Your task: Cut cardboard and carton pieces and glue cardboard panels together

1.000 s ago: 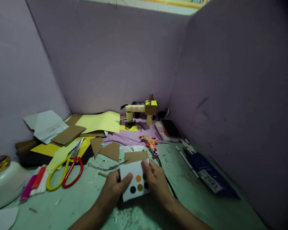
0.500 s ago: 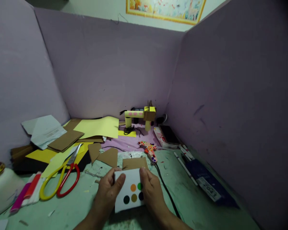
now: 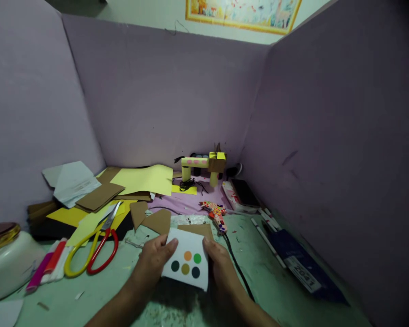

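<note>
Between both hands is a white card printed with several coloured dots in orange, green, dark and mustard. My left hand grips its left edge, thumb on the front. The right edge is gripped by my right hand, its thumb near the top corner; the other fingers are behind, partly hidden. The card is tilted and held above the green tabletop. Just beyond it lies a piece of brown cardboard, partly covered by the card. A patterned hot glue gun rests behind my right hand, its black cable running past that hand.
Scissors with red and yellow handles lie left, by glue-stick-like pink and red tubes and a white jar. Yellow paper and cardboard pile up behind. A paper giraffe stands at the back. A phone and blue packet sit right.
The card has turned clockwise and moved slightly up and left in my hands, showing more of its dots. The whole view has shifted a little, with the surroundings now further right.
</note>
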Demonstrator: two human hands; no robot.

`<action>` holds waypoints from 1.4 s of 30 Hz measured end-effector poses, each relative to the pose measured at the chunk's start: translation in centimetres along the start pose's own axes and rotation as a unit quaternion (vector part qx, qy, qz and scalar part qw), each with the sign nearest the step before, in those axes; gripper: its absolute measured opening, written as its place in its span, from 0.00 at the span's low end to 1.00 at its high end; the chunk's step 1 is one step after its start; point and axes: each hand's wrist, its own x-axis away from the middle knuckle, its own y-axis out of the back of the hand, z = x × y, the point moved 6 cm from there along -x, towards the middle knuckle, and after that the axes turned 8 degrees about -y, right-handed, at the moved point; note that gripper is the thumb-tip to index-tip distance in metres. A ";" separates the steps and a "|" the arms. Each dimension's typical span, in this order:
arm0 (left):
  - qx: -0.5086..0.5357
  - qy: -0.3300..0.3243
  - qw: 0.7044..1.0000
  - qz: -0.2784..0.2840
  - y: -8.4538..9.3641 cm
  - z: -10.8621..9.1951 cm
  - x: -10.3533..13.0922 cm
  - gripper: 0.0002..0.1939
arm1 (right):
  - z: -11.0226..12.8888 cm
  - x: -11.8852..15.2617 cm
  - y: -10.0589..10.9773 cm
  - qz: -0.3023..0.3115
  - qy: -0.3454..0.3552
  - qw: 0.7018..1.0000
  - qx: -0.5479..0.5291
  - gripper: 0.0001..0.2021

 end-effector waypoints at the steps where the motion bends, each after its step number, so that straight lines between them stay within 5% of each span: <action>1: 0.006 0.013 1.000 0.005 0.5 -0.1 -0.3 0.21 | 0.0 -0.1 0.1 0.014 -0.027 0.999 -0.035 0.20; 6: -0.003 0.042 0.999 0.023 2.4 -0.8 -0.8 0.20 | -0.3 -0.1 0.9 0.044 -0.128 0.988 -0.078 0.20; 10: -0.023 0.055 0.998 0.034 2.3 -0.6 -0.7 0.21 | -1.1 0.6 -0.3 0.097 -0.151 0.983 -0.029 0.19; 14: -0.038 0.063 0.997 0.003 2.3 -0.3 -0.7 0.22 | -1.6 0.7 -0.6 0.086 -0.152 0.984 -0.028 0.19; 21: 0.122 0.115 0.985 -0.041 1.6 -1.1 0.2 0.21 | -0.8 0.3 0.2 0.076 -0.019 0.994 0.081 0.33; 26: 0.201 0.136 0.968 -0.064 1.8 -1.6 0.2 0.13 | -0.2 1.2 -0.8 0.129 0.133 0.955 0.232 0.40; 28: 0.200 0.136 0.969 -0.057 1.8 -1.7 0.2 0.12 | -0.2 1.3 -0.9 0.119 0.156 0.941 0.274 0.43; 34: 0.204 0.126 0.971 -0.003 1.9 -1.7 0.2 0.31 | 1.2 1.5 -0.6 0.080 0.232 0.888 0.390 0.47; 42: 0.202 0.093 0.974 0.047 1.9 -1.7 -0.1 0.32 | 1.7 1.7 -0.9 0.072 0.262 0.866 0.420 0.49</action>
